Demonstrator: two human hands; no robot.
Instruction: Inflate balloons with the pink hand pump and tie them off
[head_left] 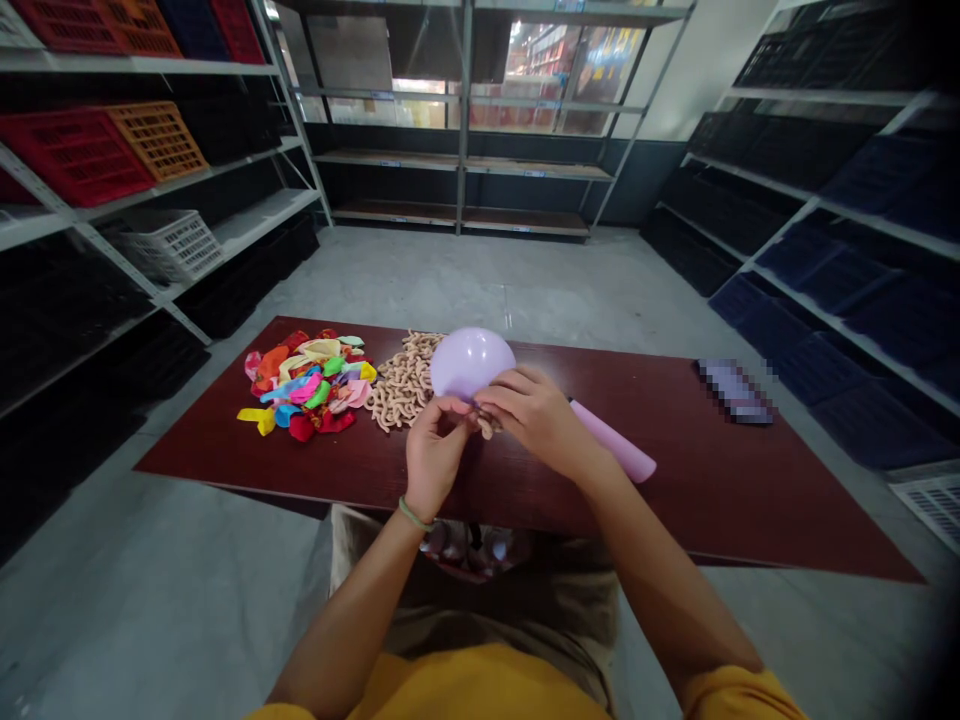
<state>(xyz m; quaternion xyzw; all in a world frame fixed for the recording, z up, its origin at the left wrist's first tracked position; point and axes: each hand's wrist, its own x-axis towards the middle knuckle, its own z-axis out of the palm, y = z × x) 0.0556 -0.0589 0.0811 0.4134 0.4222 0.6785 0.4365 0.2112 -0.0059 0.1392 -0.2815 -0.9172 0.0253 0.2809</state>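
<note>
A small inflated lilac balloon sits just beyond my fingertips, over the table, its neck end towards me. My left hand pinches at that neck with thumb and fingers. From the other side my right hand closes on the same spot, its fingers bent over it; some tan rope-like bits show beneath them. The exact grip on the neck is partly hidden. Left of the balloon lies a heap of tan, curled, rope-like pieces. A pink tube, perhaps a hand pump, rests beside my right forearm.
Many-coloured deflated balloons lie piled at the left of the dark red table. A pixel-blurred flat object is at the right end. Shelves with crates line both sides, and a metal rack stands behind.
</note>
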